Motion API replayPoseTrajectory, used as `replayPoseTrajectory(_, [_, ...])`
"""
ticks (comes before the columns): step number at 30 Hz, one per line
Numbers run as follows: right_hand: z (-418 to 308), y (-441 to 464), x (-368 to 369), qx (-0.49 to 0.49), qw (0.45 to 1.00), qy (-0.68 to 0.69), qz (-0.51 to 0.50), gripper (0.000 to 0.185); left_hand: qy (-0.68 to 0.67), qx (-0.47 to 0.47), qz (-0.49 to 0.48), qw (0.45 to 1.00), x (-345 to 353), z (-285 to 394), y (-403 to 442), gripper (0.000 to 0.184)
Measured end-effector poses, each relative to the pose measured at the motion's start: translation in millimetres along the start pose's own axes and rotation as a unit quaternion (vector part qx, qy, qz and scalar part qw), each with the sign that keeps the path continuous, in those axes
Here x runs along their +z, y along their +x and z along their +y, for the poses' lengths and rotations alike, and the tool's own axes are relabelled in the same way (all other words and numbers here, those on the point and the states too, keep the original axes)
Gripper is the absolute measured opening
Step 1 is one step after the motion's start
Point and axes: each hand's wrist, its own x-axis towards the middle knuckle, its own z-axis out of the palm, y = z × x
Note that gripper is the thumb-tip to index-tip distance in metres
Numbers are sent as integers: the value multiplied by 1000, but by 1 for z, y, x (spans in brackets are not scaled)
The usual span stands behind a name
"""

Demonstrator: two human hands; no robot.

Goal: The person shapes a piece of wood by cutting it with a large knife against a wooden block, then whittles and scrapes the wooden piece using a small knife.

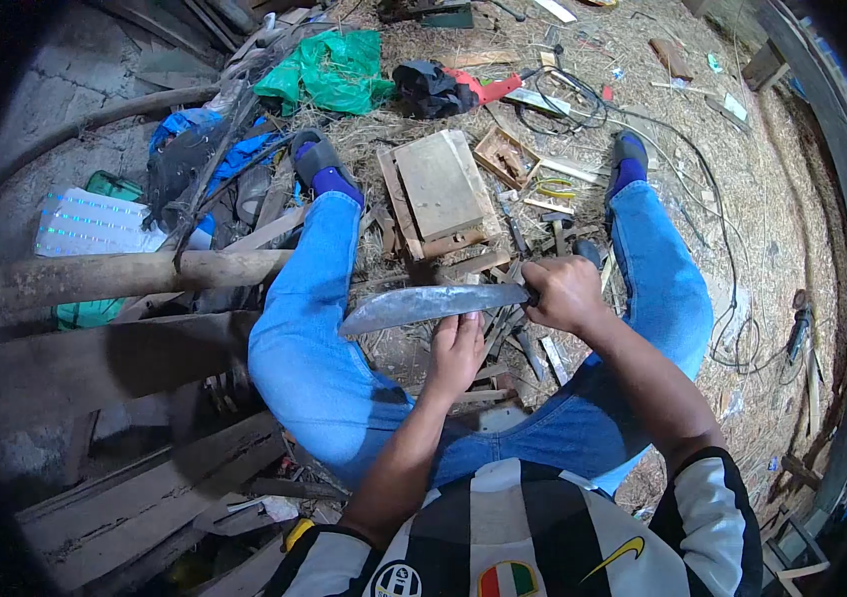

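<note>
A long machete (423, 306) with a broad, grey, worn blade lies crosswise in front of me, its rounded tip pointing left. My right hand (565, 293) is wrapped round its dark handle, which is mostly hidden by the fingers. From below, my left hand (456, 355) reaches up to the blade's near edge, fingertips close together against the metal near mid-length. Whether the thumb sits behind the blade is hidden. Under and beyond the blade, between my legs, is a stack of flat wooden boards (435, 184). A small wooden box (506, 157) with bits inside stands to its right.
Yellow-handled pliers (555, 189) lie near the box. A red-and-black power tool (473, 90) and a green plastic bag (329, 75) are farther off. A black cable (707, 164) trails right. A bamboo pole (135, 279) and planks (155, 488) crowd the left. Wood scraps cover the ground.
</note>
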Motion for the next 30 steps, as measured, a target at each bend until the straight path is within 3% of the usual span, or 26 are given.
replayPoseTrajectory(5, [17,1,8,5,999,-16,-27,26,21,8,-13,1000,-3,-8,5,24])
replayPoseTrajectory(7, [23,2,11,28,998,-25,-43,24,136,63,-10,989,-5,-12,10,27])
replayPoseTrajectory(10, [28,4,18,37,998,-39,-42,23,29,0,-12,1000,-1,-12,11,23])
replayPoseTrajectory(12, [51,14,10,201,971,-81,-101,23,50,26,-10,998,-8,-9,-10,25])
replayPoseTrajectory(14, [112,11,-1,347,936,41,45,22,80,52,-6,995,-21,-9,-24,27])
replayPoseTrajectory(16, [102,18,-11,362,922,66,120,23,-14,34,-16,999,-36,-7,-38,36])
replayPoseTrajectory(17, [89,17,-11,358,915,114,148,24,10,68,12,998,-34,-6,-35,51])
replayPoseTrajectory(18, [81,17,-4,331,923,119,156,25,8,73,17,997,-35,-4,-30,51])
replayPoseTrajectory(20, [69,13,1,321,935,102,107,25,44,221,-60,972,-36,-3,-18,61])
replayPoseTrajectory(21, [63,12,2,315,940,86,101,26,52,230,-29,971,-31,2,-17,65])
replayPoseTrajectory(24, [61,12,7,309,945,58,86,27,57,303,-51,950,-28,10,-15,66])
replayPoseTrajectory(30, [64,13,8,328,939,66,75,33,51,323,-50,944,-27,10,-13,66])
